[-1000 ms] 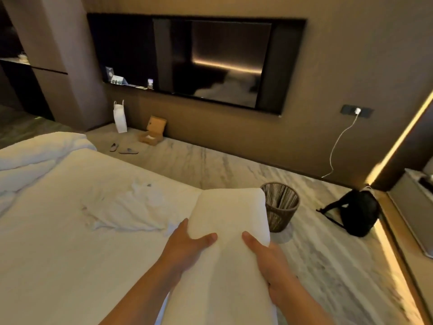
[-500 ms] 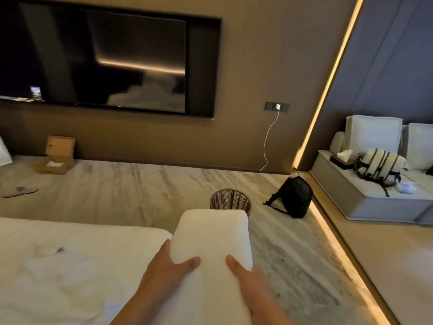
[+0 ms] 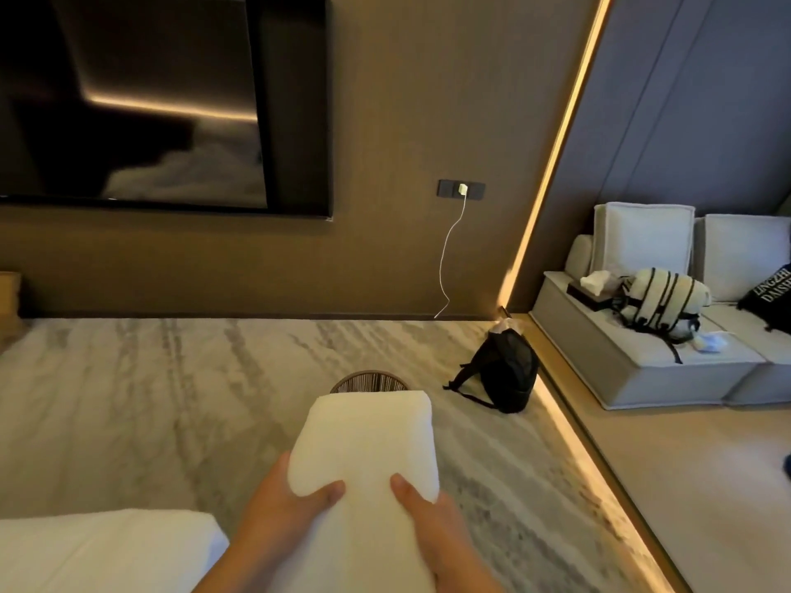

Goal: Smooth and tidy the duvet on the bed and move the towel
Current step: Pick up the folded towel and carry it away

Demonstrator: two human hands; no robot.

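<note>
Here, the scene runs from the left edge of the frame to the right.
Bed: one white bed corner (image 3: pixel 107 549) sits at the lower left; only a flat white surface shows, so how smooth the duvet is cannot be told.
Television: one dark wall screen (image 3: pixel 162 100) fills the upper left, reflecting a strip of light.
Left hand: one left hand (image 3: pixel 282 502) at lower centre grips the towel's left side, thumb lying on top and fingers hidden beneath, seemingly to support it from below.
Towel: one folded white towel (image 3: pixel 368 455) is at lower centre, held off the bed and out over the floor between both hands, likely kept flat so the fold stays neat while it is carried.
Right hand: one right hand (image 3: pixel 432 524) mirrors the left, thumb on top, gripping the towel's right side.
Bin: one woven waste bin (image 3: pixel 368 380) stands on the floor just beyond the towel, mostly hidden by it.
Charger: one white plug and cable (image 3: pixel 453 233) hangs from the wall socket at centre.
Black bag: one black backpack (image 3: pixel 505 374) slumps on the floor right of centre, by the lit floor edge.
Sofa: one grey sofa (image 3: pixel 633 370) at right, with two back cushions visible, carries one striped bag (image 3: pixel 663 301) and one tissue box (image 3: pixel 590 288).
</note>
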